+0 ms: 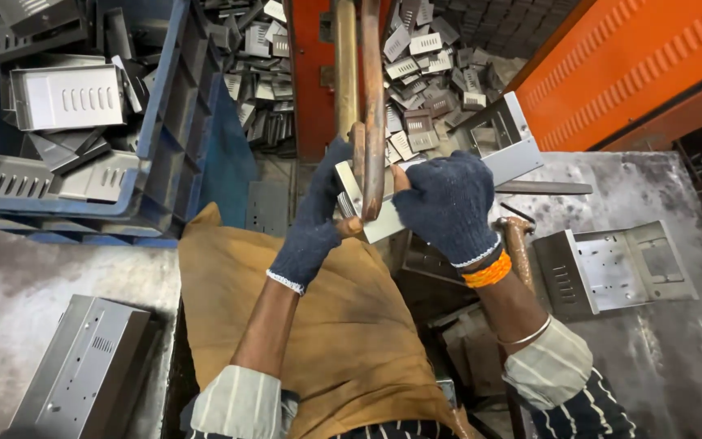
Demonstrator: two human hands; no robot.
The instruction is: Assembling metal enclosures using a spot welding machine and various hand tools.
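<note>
Head view, looking down on a metal-working station. The left hand point(312, 218), in a dark blue knitted glove with open fingertips, grips the near end of a bent sheet-metal bracket point(440, 183); the right hand point(448, 207), gloved alike, clasps the same bracket from above, just right of the left hand, so both hands are closed on the one piece. The bracket is held in the air, tilted, between the two counters, its far end rising towards the upper right. It touches the copper-coloured electrode arms point(371, 106) that come down from an orange machine point(314, 73), and its near end lies against the arm tips. An orange band point(487, 272) and a thin metal bangle point(526, 333) circle the right wrist. A brown cloth point(343, 325) covers the person's lap below the hands. On the right counter point(660, 358), a worn grey steel surface, a finished slotted bracket point(615, 268) lies flat near the inner edge, well apart from the hands. On the left counter point(10, 284), a grey perforated housing point(83, 370) lies at the near edge. At the far left corner a blue crate point(164, 122) holds louvred metal panels point(67, 97). A loose heap of small stamped parts point(432, 65) lies on the floor behind the machine.
</note>
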